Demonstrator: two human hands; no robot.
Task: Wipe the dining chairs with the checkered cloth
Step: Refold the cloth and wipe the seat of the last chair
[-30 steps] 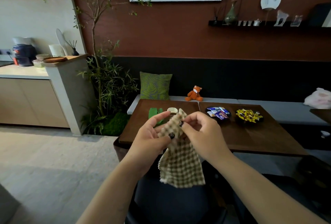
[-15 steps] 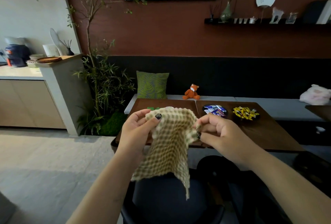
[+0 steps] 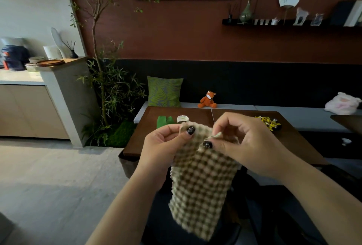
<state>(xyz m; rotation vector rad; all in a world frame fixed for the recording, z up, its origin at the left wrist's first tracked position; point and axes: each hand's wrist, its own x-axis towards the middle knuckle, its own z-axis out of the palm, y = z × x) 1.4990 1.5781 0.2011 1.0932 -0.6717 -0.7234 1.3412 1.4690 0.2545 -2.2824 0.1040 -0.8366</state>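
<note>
Left hand (image 3: pixel 162 146) and right hand (image 3: pixel 242 142) each pinch top edge of checkered cloth (image 3: pixel 201 184). Cloth hangs in front of wooden table (image 3: pixel 195 112), above dark dining chair (image 3: pixel 168 223).

Both forearms are bare right up to where they leave view — no sleeves, cuffs, watch or bracelets on them. The left hand (image 3: pixel 162 146) and the right hand (image 3: pixel 244 142) carry no rings that I can make out. The thumbnails are painted glossy black with small pale specks — one on each hand, rounded and fairly short. The other nails are turned away.
</note>
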